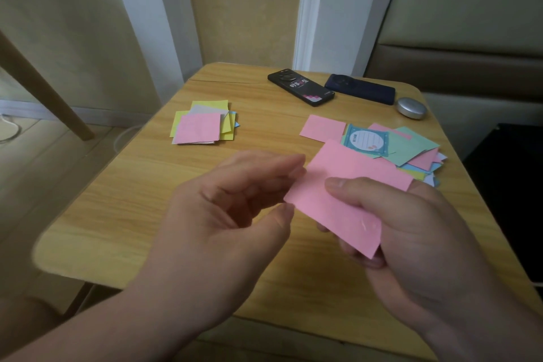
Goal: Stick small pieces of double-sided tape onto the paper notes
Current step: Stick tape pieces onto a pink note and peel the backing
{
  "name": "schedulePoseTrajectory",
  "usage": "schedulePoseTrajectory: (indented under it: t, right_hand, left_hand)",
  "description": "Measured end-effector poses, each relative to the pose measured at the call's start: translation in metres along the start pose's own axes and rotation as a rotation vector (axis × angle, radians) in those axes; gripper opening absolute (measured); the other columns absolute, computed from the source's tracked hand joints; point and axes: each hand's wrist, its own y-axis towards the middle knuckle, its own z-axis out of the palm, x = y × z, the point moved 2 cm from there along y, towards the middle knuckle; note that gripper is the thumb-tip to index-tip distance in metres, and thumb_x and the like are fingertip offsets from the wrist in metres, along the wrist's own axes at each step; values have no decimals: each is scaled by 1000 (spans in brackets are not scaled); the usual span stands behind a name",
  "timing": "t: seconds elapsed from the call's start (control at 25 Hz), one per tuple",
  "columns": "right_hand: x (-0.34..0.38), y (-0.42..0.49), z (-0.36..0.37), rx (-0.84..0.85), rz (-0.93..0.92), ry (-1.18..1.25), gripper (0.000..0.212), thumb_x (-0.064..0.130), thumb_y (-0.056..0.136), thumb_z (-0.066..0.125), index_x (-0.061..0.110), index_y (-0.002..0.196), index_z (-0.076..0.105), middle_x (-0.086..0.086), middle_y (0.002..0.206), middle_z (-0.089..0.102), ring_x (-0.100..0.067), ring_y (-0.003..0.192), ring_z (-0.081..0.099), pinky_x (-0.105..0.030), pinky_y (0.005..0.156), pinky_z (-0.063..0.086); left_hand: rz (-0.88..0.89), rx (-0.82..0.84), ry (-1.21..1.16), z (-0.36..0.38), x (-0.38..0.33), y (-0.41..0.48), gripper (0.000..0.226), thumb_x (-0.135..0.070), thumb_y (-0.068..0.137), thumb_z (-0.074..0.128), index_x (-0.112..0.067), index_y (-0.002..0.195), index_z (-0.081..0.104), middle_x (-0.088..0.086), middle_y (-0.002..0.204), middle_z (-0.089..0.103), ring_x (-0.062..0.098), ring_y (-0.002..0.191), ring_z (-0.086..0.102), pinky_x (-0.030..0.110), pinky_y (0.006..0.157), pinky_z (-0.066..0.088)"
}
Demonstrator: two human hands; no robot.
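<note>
The right hand (411, 229) held a pink note (346, 185) above the table (147, 185), with the thumb on top and the fingers under it. A small clear piece of tape (368, 226) sat near the note's lower corner. The left hand (235, 209) was beside the note's left edge, fingers half curled; I cannot tell if it pinched anything. One pile of notes (202, 126) lay at the left, a looser pile (411, 147) at the right.

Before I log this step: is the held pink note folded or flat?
Spread flat: the pink note shows no crease, held by the right hand.
</note>
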Motion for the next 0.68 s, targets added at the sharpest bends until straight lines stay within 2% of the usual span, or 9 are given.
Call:
schedulePoseTrajectory:
  t: [0.12,0.28,0.48,0.68]
  right_hand:
    - [2,0,-1,9,8,0,2,7,80,69,7,81,71,-16,66,68,-14,38,56,-16,31,31]
    - [2,-2,-3,25,42,-13,5,11,81,70,8,84,72,-15,67,69,-14,41,58,-17,32,32]
    - [4,-5,0,71,37,-23,12,12,80,69,13,72,77,-18,63,67,-16,41,53,-19,33,31]
    - [5,-6,1,132,25,-25,20,12,81,66,15,64,76,-20,59,63,-20,40,43,-22,38,20]
  left_hand:
    - [47,27,55,0,0,-1,38,-3,74,69,-11,111,74,11,109,70,25,101,70,24,87,51]
    - [51,47,203,0,-1,-6,35,-24,81,70,-23,116,72,-4,114,70,29,106,68,45,90,53]
    - [50,25,314,-2,-1,-7,39,-26,77,69,-19,115,72,-11,109,70,20,99,70,45,85,57]
    - [225,103,509,-2,-14,-2,30,-22,86,64,-19,115,71,-25,107,61,4,95,63,28,81,49]
